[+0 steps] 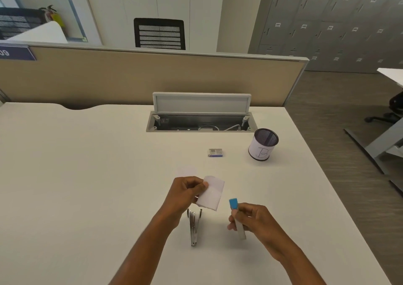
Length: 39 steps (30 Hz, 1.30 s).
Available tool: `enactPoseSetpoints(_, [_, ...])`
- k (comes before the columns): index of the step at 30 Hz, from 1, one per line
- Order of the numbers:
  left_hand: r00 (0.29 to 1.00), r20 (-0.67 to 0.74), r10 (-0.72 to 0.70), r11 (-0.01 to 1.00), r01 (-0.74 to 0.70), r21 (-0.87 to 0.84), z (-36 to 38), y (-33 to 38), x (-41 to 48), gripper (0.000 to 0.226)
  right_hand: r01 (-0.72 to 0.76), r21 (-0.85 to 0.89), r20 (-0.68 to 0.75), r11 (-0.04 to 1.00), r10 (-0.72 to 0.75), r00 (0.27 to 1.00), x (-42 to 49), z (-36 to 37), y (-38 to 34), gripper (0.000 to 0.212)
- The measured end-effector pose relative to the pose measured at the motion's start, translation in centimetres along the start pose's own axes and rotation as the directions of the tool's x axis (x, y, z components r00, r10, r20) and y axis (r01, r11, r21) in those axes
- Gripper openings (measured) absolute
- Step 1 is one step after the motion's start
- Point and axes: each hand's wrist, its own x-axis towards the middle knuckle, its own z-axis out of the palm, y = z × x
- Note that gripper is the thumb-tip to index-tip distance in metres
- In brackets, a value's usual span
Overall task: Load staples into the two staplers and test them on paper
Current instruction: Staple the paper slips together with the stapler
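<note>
Left hand (pixel 185 192) pinches paper (pixel 213 195) in its grip; right hand (pixel 254 220) grips a blue-tipped stapler (pixel 234 204), a metal stapler (pixel 193 228) at its nine o'clock.

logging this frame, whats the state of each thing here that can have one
left hand, pinching the paper slip
paper slip, held above the desk
right hand, gripping the blue-tipped stapler
blue-tipped stapler, lifted; open or shut unclear
silver stapler, lying on desk, untouched
staple box, on desk, looks closed
mesh pen cup, upright
cable hatch lid, raised open
</note>
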Motion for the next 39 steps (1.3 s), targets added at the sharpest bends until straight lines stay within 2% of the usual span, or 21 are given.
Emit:
enactPoseSetpoints(2, [1.0, -0.006, -0.013, 1.0, 0.013, -0.018, 0.1, -0.2, 0.0, 0.011, -0.054, -0.121, -0.091, 0.991, 0.044, 0.995, 0.2, 0.6, 0.5, 0.022])
enactPoseSetpoints(4, [1.0, -0.016, -0.021, 0.999, 0.021, -0.032, 0.2, -0.3, 0.0, 0.008, -0.118, -0.32, -0.205, 0.94, 0.053, 0.977, 0.6, 1.5, 1.1, 0.035])
enactPoseSetpoints(6, [0.999, -0.027, -0.021, 0.999, 0.02, -0.039, 0.3, -0.4, 0.0, 0.009, -0.201, -0.576, -0.316, 0.793, 0.012, 0.949, 0.9, 2.6, 1.7, 0.041])
enactPoseSetpoints(8, [0.999, -0.037, -0.014, 0.998, 0.012, -0.054, 0.4, -0.4, 0.0, 0.011, -0.243, -0.7, -0.363, 0.671, -0.041, 0.931, 1.1, 3.6, 2.2, 0.041])
enactPoseSetpoints(20, [0.996, -0.086, -0.011, 0.994, 0.002, -0.106, -0.8, -1.1, 0.4, 0.01, -0.228, -0.785, -0.349, 0.577, -0.108, 0.931, 3.2, 6.4, 5.0, 0.035])
enactPoseSetpoints(29, [0.994, -0.107, 0.013, 0.997, -0.021, -0.073, -1.2, -1.6, 0.6, 0.01, -0.277, -0.821, -0.351, 0.499, -0.059, 0.935, 3.4, 5.9, 5.7, 0.054])
enactPoseSetpoints(32, [0.995, -0.094, 0.024, 0.997, -0.031, -0.074, -1.2, -1.5, 0.6, 0.011, -0.315, -0.795, -0.43, 0.518, -0.116, 0.895, 2.8, 4.7, 3.7, 0.057])
enactPoseSetpoints(33, [0.996, -0.085, 0.032, 0.996, -0.039, -0.079, -1.2, -1.5, 0.6, 0.011, -0.296, -0.766, -0.448, 0.571, -0.143, 0.882, 2.6, 4.0, 2.8, 0.059])
enactPoseSetpoints(34, [0.996, -0.074, 0.044, 0.995, -0.05, -0.085, -1.1, -1.4, 0.6, 0.012, -0.235, -0.698, -0.441, 0.677, -0.147, 0.885, 2.5, 3.4, 1.6, 0.061])
enactPoseSetpoints(35, [0.996, -0.063, 0.058, 0.994, -0.064, -0.093, -1.0, -1.3, 0.5, 0.012, -0.151, -0.558, -0.402, 0.816, -0.107, 0.909, 2.5, 2.9, 0.3, 0.064])
enactPoseSetpoints(36, [0.996, -0.053, 0.075, 0.991, -0.081, -0.106, -0.9, -1.1, 0.5, 0.012, -0.086, -0.351, -0.314, 0.932, -0.031, 0.949, 2.6, 2.6, -0.9, 0.067])
enactPoseSetpoints(37, [0.995, -0.039, 0.095, 0.987, -0.099, -0.124, -0.6, -0.9, 0.5, 0.012, -0.06, -0.133, -0.184, 0.989, 0.035, 0.982, 2.8, 2.4, -2.0, 0.07])
enactPoseSetpoints(39, [0.99, -0.001, 0.142, 0.979, -0.141, -0.15, -0.1, -0.5, 0.5, 0.013, -0.084, 0.146, 0.088, 0.986, 0.071, 0.994, 3.1, 2.1, -3.6, 0.069])
